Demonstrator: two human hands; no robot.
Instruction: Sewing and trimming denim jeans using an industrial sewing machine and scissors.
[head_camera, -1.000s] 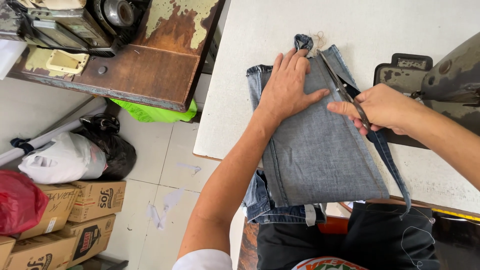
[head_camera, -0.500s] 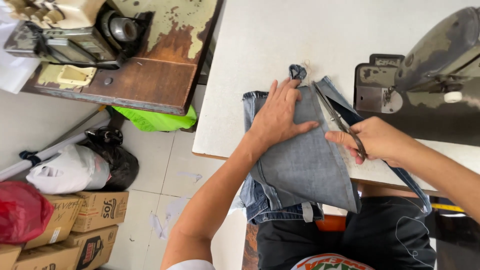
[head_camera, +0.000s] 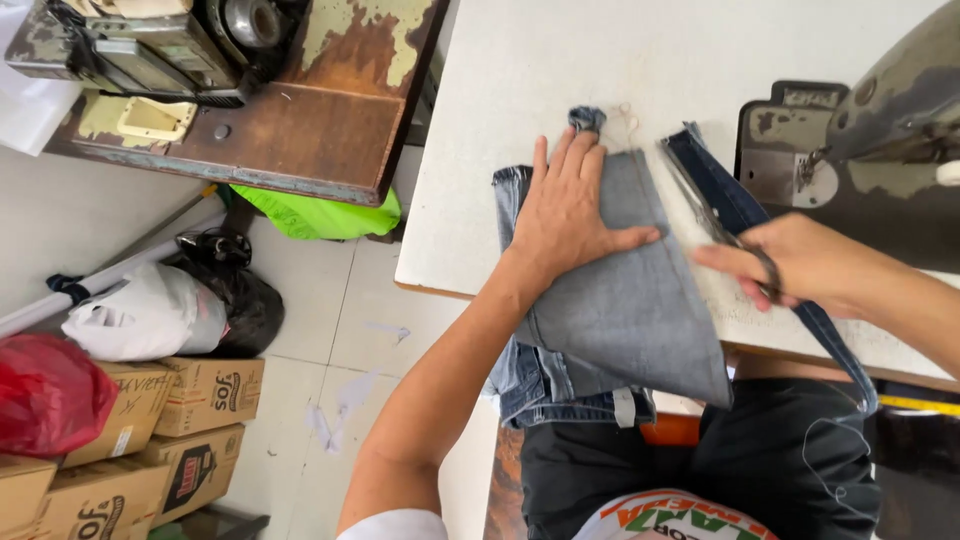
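Observation:
A folded piece of grey-blue denim (head_camera: 625, 310) lies on the white table (head_camera: 500, 150), its lower end hanging over the near edge. My left hand (head_camera: 570, 205) presses flat on its upper part, fingers spread. My right hand (head_camera: 800, 265) grips a pair of scissors (head_camera: 705, 210), whose blades point up along the denim's right edge. A dark blue denim strip (head_camera: 740, 215) runs beside the blades and trails down past my right wrist.
A sewing machine (head_camera: 880, 150) stands at the table's right. An old wooden sewing table (head_camera: 300, 130) with another machine is at the upper left. On the floor are cardboard boxes (head_camera: 170, 410), a red bag (head_camera: 45, 395), white and black bags and a green one.
The view has shifted, so the denim sits further right. My right hand with the scissors has drawn to the right, away from the denim's edge. The left hand stays pressed on the cloth.

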